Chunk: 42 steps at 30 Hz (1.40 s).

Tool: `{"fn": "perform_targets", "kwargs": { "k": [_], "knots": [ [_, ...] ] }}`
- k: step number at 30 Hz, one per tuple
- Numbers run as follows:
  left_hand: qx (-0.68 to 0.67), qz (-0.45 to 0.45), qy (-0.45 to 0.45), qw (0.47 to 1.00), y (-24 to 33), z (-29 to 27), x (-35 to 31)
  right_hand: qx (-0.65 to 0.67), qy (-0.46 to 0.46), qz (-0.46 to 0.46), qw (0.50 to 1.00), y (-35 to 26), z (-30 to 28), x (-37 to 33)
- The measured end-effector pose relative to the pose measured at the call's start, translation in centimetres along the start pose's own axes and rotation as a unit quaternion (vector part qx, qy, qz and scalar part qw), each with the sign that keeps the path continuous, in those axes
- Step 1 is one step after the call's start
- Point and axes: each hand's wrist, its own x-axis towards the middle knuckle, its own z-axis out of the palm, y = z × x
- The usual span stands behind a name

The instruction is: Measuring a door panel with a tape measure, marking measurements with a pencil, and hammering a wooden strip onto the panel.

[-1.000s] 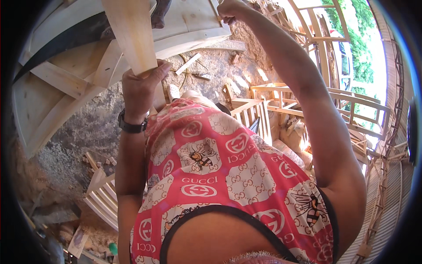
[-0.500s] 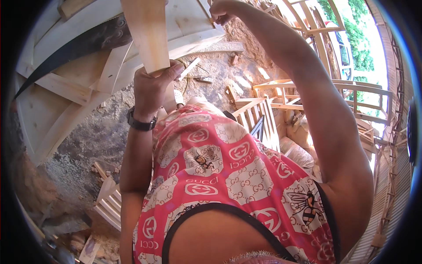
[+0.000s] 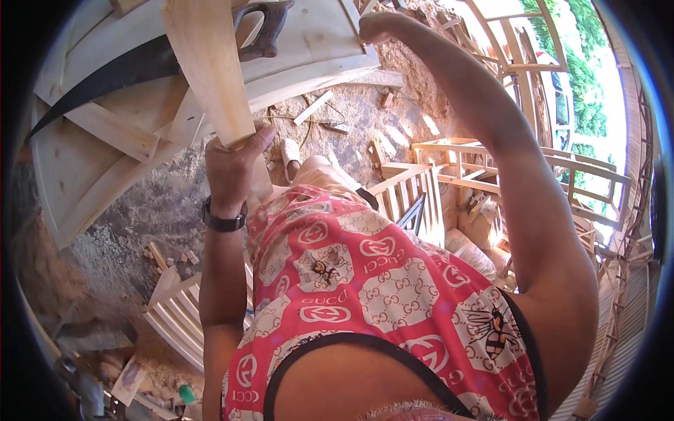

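Note:
My left hand (image 3: 233,172), with a dark watch at its wrist, is closed round the lower end of a long pale wooden board (image 3: 210,77). The board rises away from me past the picture's top edge. Behind it a handsaw (image 3: 116,88) with a dark blade and a dark grip lies on a large pale wooden panel (image 3: 309,42); the board covers part of the saw. My right arm reaches far forward, and my right hand (image 3: 379,28) is closed by the panel's right corner. What it holds, if anything, is hidden.
Slatted wooden pieces (image 3: 411,193) and open wooden frames (image 3: 519,165) stand to the right. Another slatted piece (image 3: 179,316) is at the lower left. Offcuts (image 3: 314,107), a cord and sawdust lie on the ground beyond my foot (image 3: 290,158).
The board's lower end and my left hand have come down and a little left in the picture. The saw's grip now shows to the right of the board. My right hand sits slightly further right.

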Motion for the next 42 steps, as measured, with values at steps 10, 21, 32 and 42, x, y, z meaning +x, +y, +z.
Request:
{"fn": "perform_targets", "kwargs": {
  "k": [10,21,32,42],
  "knots": [
    [-0.005,-0.018,0.020,1.000,-0.1,-0.5,1.2,-0.333,0.125,-0.237,0.904,5.7,6.4,9.0],
    [-0.014,0.045,-0.061,0.997,2.1,1.0,3.5,0.049,0.007,0.004,0.999,2.5,3.4,6.7],
    [-0.021,0.050,0.006,0.999,2.0,-2.3,1.3,0.186,0.005,0.073,0.980,0.9,1.8,3.2],
    [0.012,-0.056,0.077,0.995,5.8,-1.1,2.4,-0.102,0.378,-0.033,0.920,6.1,-19.6,-25.4]
  ]
}}
